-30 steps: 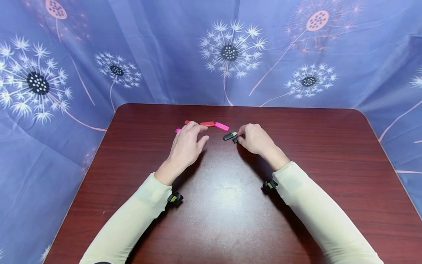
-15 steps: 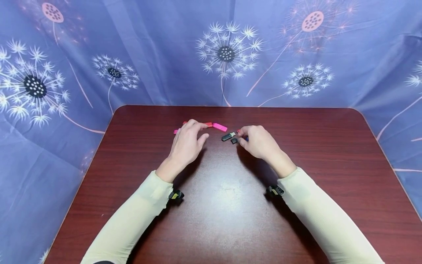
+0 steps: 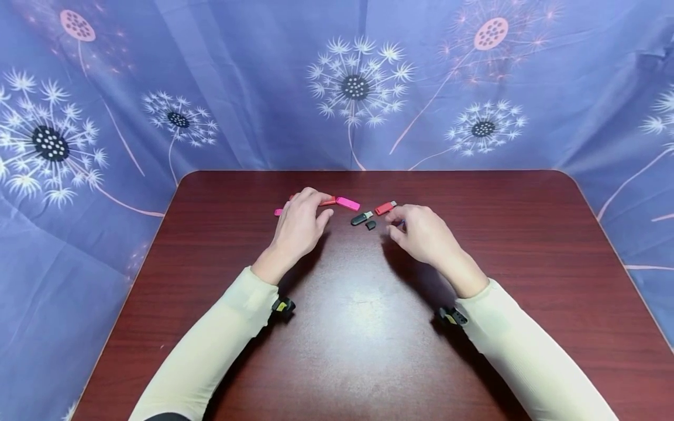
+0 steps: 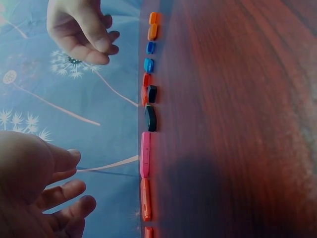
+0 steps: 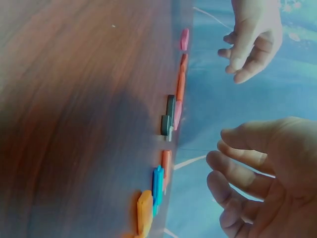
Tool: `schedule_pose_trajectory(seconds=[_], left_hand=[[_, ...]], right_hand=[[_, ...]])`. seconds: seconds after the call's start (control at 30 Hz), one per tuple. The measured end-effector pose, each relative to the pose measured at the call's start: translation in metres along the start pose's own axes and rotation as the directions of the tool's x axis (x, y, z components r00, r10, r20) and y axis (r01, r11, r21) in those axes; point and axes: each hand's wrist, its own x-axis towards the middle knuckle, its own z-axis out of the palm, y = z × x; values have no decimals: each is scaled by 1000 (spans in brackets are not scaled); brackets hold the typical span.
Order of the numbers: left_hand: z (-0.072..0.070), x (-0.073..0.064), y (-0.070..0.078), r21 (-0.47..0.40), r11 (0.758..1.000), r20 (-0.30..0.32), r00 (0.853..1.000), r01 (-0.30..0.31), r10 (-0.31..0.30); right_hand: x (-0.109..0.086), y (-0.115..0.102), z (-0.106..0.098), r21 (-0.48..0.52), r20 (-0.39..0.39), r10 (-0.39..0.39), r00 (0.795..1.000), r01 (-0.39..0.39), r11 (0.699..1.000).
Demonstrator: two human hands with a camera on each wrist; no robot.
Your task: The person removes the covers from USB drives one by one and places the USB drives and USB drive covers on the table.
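My left hand (image 3: 301,225) hovers with relaxed fingers over the left end of a row of small sticks, partly covering a red stick (image 3: 329,201) and lying near a small pink piece (image 3: 278,212). Right of it lies a pink stick (image 3: 348,203). A black USB flash drive (image 3: 359,219) shows its metal plug, with its black cap (image 3: 371,225) beside it. My right hand (image 3: 421,237), fingers loosely bent and holding nothing, is just right of a red USB flash drive (image 3: 385,208). Blue (image 5: 157,184) and orange (image 5: 144,213) sticks, mostly hidden by this hand in the head view, show in the right wrist view.
The brown wooden table (image 3: 363,351) has its far edge just behind the row. Blue cloth (image 3: 253,88) with dandelion prints hangs behind and at the sides. Each sleeve carries a black wrist camera, such as the left one (image 3: 283,307).
My right hand has moved right and slightly nearer, away from the black cap, uncovering the red flash drive. The left hand stays over the same spot. The head view has shifted slightly.
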Motion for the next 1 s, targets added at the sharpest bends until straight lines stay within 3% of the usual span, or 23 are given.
schedule_pose_trajectory(seconds=[0.33,0.53,1.0], left_hand=[[10,17,-2,36,999,66,998,-1,-1],[19,29,-4,93,995,122,992,-40,29],[45,52,-1,225,967,271,961,-123,59]], right_hand=[[-18,2,-7,2,-18,0,1000,0,1000],[-26,5,-9,13,-23,-7,1000,7,1000],[-42,8,-13,12,-40,7,999,-7,1000]])
